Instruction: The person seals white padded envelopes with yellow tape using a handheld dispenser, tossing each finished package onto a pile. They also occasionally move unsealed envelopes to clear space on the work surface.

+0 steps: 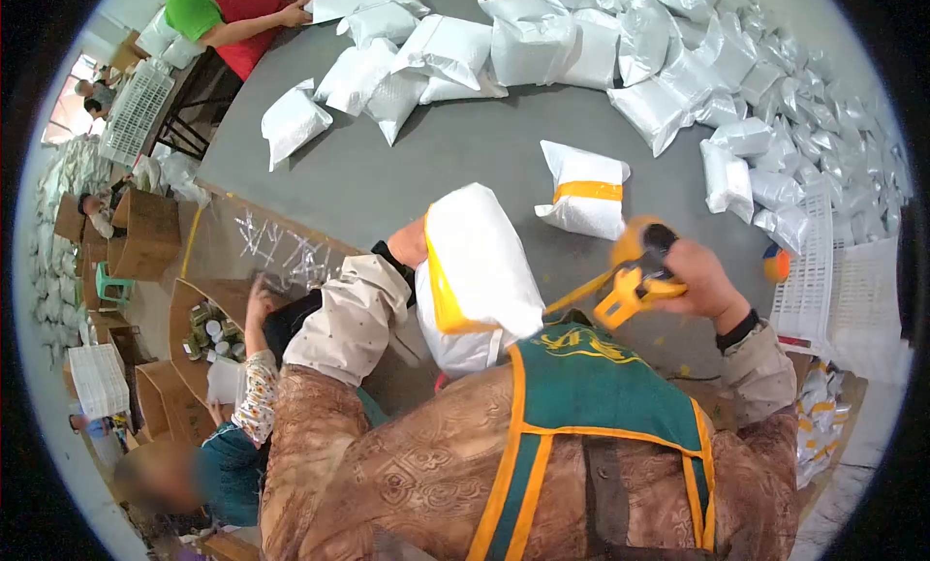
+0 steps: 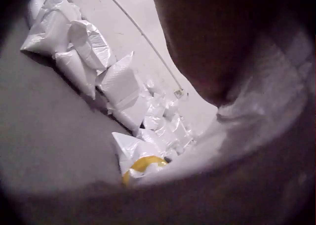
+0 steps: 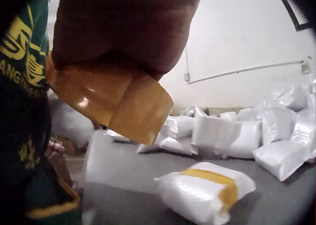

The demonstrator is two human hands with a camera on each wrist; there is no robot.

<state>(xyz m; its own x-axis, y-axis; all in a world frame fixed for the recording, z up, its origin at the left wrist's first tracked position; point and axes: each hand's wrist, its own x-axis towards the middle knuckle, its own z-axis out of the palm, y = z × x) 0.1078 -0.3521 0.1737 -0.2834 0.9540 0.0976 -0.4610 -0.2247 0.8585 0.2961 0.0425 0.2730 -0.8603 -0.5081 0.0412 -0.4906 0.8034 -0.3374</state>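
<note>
In the head view a white plastic parcel (image 1: 489, 256) with a band of yellow tape along its near side is held up before the apron. My left hand (image 1: 410, 243) holds it from the left end, its fingers largely hidden behind the parcel. My right hand (image 1: 705, 278) grips a yellow tape dispenser (image 1: 635, 295) to the right of the parcel. A strip of tape (image 1: 578, 295) stretches from the dispenser towards the parcel. The tape roll (image 3: 111, 99) shows large below my hand in the right wrist view. The left wrist view is mostly dark around the hand and parcel (image 2: 261, 106).
A taped parcel (image 1: 586, 190) lies on the grey table (image 1: 426, 164). Silvery-white parcels (image 1: 557, 52) are heaped along the far and right sides, beside a white crate (image 1: 838, 270). A person in green and red (image 1: 228, 23) stands across the table; another person (image 1: 232, 464) is at lower left near cardboard boxes.
</note>
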